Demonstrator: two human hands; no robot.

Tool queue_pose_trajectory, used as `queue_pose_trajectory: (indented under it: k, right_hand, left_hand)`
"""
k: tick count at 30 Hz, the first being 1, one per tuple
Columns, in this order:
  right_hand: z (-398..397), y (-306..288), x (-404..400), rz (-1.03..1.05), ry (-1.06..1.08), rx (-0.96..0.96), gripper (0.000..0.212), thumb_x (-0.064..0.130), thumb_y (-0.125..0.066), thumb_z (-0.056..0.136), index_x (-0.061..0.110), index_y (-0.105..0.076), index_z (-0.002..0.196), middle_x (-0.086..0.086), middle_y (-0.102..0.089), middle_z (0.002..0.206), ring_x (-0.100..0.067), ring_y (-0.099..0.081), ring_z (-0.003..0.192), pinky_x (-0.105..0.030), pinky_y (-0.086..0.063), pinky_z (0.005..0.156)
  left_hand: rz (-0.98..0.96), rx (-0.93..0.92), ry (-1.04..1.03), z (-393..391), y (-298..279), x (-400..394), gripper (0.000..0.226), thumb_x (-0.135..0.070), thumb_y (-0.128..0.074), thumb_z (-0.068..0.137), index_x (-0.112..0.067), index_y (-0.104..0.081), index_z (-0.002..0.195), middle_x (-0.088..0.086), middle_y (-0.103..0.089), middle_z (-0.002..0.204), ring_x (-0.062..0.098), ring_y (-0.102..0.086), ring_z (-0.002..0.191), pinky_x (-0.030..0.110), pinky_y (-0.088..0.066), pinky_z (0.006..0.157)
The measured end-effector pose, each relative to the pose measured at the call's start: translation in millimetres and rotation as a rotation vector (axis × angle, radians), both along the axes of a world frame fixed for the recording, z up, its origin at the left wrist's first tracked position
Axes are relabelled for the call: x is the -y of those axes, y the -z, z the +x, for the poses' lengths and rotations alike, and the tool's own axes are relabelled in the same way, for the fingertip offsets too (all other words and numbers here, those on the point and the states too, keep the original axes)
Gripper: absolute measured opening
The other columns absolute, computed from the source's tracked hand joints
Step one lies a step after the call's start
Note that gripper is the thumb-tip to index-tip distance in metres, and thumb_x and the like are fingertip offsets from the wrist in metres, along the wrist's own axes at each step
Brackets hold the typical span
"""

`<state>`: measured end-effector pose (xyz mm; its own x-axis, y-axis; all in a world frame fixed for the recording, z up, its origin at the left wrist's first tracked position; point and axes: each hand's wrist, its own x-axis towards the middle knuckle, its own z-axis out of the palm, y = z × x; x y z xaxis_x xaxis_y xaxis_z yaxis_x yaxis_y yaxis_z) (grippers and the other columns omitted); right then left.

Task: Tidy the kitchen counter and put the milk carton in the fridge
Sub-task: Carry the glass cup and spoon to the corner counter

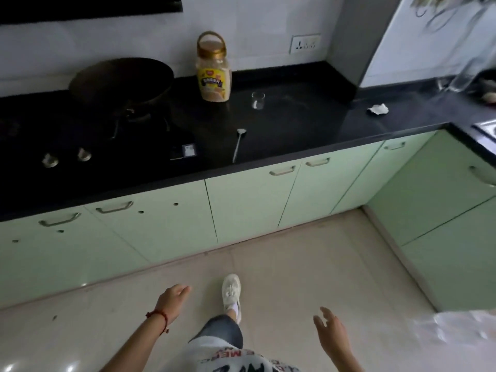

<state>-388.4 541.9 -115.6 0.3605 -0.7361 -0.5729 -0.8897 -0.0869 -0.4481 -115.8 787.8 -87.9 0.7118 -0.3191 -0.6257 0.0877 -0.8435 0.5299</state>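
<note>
Both hands low over floor, holding nothing: left hand (174, 294) fingers loosely together, right hand (330, 328) fingers spread. Milk carton location: cannot tell. On counter (295, 135): jar (214, 73), glass (258, 100) right of jar, spoon (238, 144) in front.

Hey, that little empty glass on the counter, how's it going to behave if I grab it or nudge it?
The glass looks clear, thin and empty, so probably light and breakable. Standing upright on the glossy black counter, it would likely slide when nudged, and roll if tipped.
</note>
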Motion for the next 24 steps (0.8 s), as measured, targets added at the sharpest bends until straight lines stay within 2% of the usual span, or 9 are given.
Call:
queue_pose_trajectory:
  k: [3, 6, 11, 14, 16, 18, 21, 24]
  right_hand:
    - [36, 0, 29, 0.010, 0.025, -0.005, 0.041, 0.020, -0.052, 0.091, 0.007, -0.047, 0.129, -0.019, -0.054, 0.131, -0.031, -0.053, 0.118, -0.031, -0.039, 0.097]
    - [86, -3, 61, 0.003, 0.017, 0.017, 0.041, 0.022, -0.051, 0.091, 0.008, -0.047, 0.129, -0.016, -0.053, 0.133, -0.030, -0.053, 0.120, -0.032, -0.040, 0.097]
    - [187, -26, 110, -0.031, -0.080, 0.088, 0.040, 0.027, -0.050, 0.091, 0.012, -0.048, 0.128, -0.014, -0.057, 0.130, -0.027, -0.054, 0.119, -0.034, -0.043, 0.095]
    - [247, -53, 134, -0.078, -0.142, 0.177, 0.037, 0.027, -0.049, 0.092, 0.012, -0.050, 0.127, -0.013, -0.060, 0.127, -0.026, -0.056, 0.117, -0.032, -0.045, 0.092]
    - [283, -74, 145, -0.104, -0.165, 0.276, 0.035, 0.024, -0.048, 0.093, 0.012, -0.052, 0.125, -0.012, -0.061, 0.124, -0.024, -0.059, 0.111, -0.032, -0.047, 0.088]
    - [317, -94, 155, -0.116, -0.171, 0.392, 0.033, 0.022, -0.049, 0.093, 0.011, -0.054, 0.123, -0.010, -0.062, 0.121, -0.022, -0.061, 0.105, -0.030, -0.049, 0.084]
    - [371, -112, 177, -0.147, -0.195, 0.500, 0.029, 0.017, -0.050, 0.091, 0.010, -0.056, 0.119, -0.010, -0.065, 0.113, -0.021, -0.063, 0.097, -0.026, -0.047, 0.078]
    - [427, -116, 200, -0.138, -0.281, 0.498, 0.031, 0.020, -0.049, 0.091, 0.011, -0.055, 0.121, -0.012, -0.063, 0.114, -0.025, -0.061, 0.103, -0.033, -0.050, 0.084]
  left_hand:
    - [0.006, -0.012, -0.003, 36, 7, 29, 0.026, -0.025, -0.047, 0.091, -0.011, -0.053, 0.070, 0.020, -0.068, 0.094, 0.032, -0.061, 0.093, 0.032, -0.039, 0.072]
    - [0.005, -0.038, -0.029, 76, 14, 55, 0.024, -0.025, -0.048, 0.090, -0.011, -0.054, 0.072, 0.021, -0.068, 0.095, 0.031, -0.063, 0.093, 0.034, -0.045, 0.080]
    - [-0.013, -0.095, -0.081, 135, 22, 98, 0.023, -0.024, -0.048, 0.090, -0.013, -0.058, 0.073, 0.016, -0.068, 0.088, 0.033, -0.063, 0.093, 0.036, -0.047, 0.082]
    - [-0.065, -0.115, -0.118, 157, 11, 125, 0.025, -0.026, -0.046, 0.090, -0.012, -0.060, 0.076, 0.012, -0.064, 0.085, 0.030, -0.062, 0.092, 0.029, -0.041, 0.069]
    - [-0.097, -0.116, -0.135, 163, 4, 139, 0.031, -0.030, -0.045, 0.089, -0.007, -0.061, 0.076, 0.008, -0.058, 0.079, 0.026, -0.057, 0.082, 0.025, -0.035, 0.060]
    - [-0.096, -0.136, -0.158, 168, 0, 148, 0.031, -0.026, -0.043, 0.092, -0.006, -0.061, 0.079, 0.006, -0.055, 0.077, 0.022, -0.051, 0.075, 0.024, -0.033, 0.058]
    - [-0.083, -0.152, -0.231, 177, 5, 155, 0.027, -0.024, -0.041, 0.093, -0.015, -0.054, 0.071, 0.007, -0.060, 0.081, 0.025, -0.058, 0.083, 0.028, -0.037, 0.065]
    - [-0.086, -0.169, -0.314, 180, 12, 157, 0.025, -0.023, -0.043, 0.093, -0.021, -0.055, 0.071, 0.011, -0.064, 0.090, 0.029, -0.061, 0.093, 0.033, -0.044, 0.078]
